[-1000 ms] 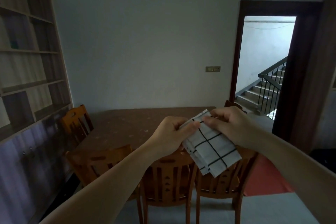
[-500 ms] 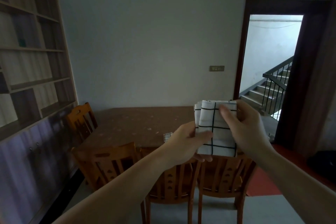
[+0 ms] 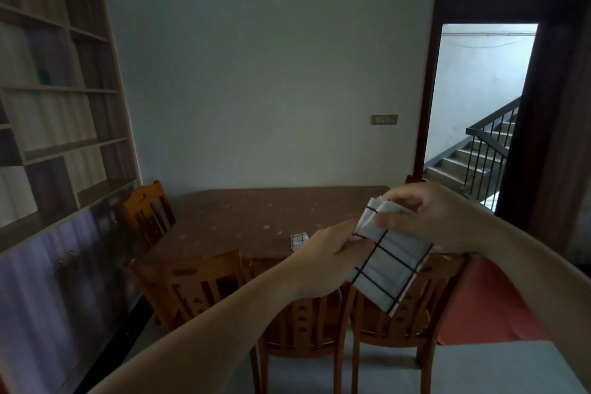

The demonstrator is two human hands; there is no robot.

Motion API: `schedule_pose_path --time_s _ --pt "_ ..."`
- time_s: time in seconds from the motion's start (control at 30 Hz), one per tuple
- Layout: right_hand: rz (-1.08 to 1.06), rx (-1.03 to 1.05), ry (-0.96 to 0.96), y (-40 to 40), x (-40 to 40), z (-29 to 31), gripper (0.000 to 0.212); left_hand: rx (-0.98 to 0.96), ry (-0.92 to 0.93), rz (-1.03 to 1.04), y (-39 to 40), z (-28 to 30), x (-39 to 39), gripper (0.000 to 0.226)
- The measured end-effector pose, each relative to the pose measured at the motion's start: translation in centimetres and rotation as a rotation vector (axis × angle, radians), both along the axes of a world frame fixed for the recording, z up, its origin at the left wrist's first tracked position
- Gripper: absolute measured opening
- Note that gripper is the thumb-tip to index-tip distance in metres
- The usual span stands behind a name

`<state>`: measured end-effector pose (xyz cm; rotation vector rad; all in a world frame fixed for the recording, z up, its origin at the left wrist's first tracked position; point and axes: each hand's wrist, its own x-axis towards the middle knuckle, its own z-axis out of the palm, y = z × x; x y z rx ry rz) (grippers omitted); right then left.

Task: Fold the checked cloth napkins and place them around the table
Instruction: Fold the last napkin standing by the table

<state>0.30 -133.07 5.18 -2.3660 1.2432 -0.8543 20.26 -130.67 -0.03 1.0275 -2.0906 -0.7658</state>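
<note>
I hold a folded white napkin with black checks [image 3: 388, 269] in the air above the near chairs. My left hand [image 3: 329, 253] pinches its left edge. My right hand [image 3: 428, 214] pinches the folded layers at its top, which fan slightly apart. The napkin tilts down to the right. A second folded checked napkin [image 3: 299, 240] lies on the brown table [image 3: 243, 221] near its front edge, just left of my left hand.
Wooden chairs [image 3: 195, 285] stand along the table's near side, and another chair [image 3: 147, 211] at its left end. A tall bookshelf [image 3: 54, 105] lines the left wall. An open doorway [image 3: 479, 112] at the right shows stairs. A red mat [image 3: 486, 307] lies on the floor.
The napkin went from upright in front of me to tilted down-right. My right hand shifted to pinch its top layers, my left hand now holds its left edge. The view moved closer.
</note>
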Motion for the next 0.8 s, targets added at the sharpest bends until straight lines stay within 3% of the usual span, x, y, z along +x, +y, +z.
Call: schedule_pose_path --time_s 0.1,0.23,0.3,0.43,0.5,0.6,0.67,0.8 --pt "0.019 -0.093 0.076 -0.2 0.6 -0.6 0.050 -0.028 -0.111 -0.055 0.0 0.4 -0.3 0.017" --pt "-0.022 -0.234 -0.106 -1.2 0.7 -1.8 0.064 -0.017 -0.081 -0.033 -0.1 0.5 -0.2 0.023" --pt "-0.078 -0.244 -0.190 -1.3 0.4 -1.9 0.059 -0.012 -0.039 0.000 -0.5 0.4 0.1 0.032" --pt "-0.158 -0.359 -0.252 -1.3 0.6 -2.2 0.050 0.125 0.275 0.078 -1.3 -0.3 0.0 0.036" --pt "-0.187 -0.445 -0.286 -1.2 0.8 -2.2 0.050 0.316 0.483 0.043 -1.2 -1.0 -0.5 0.035" --pt "-0.227 -0.569 -0.264 -1.5 0.8 -2.8 0.046 0.582 0.646 -0.033 -0.8 -1.8 -1.3 0.043" --pt "-0.244 -0.625 -0.267 -1.8 0.5 -3.3 0.048 0.614 0.684 0.020 -0.9 -1.9 -1.6 0.038" --pt "-0.298 -0.536 -0.414 -2.4 0.5 -5.1 0.040 0.481 0.653 0.210 -1.5 -2.3 -2.1 0.019"
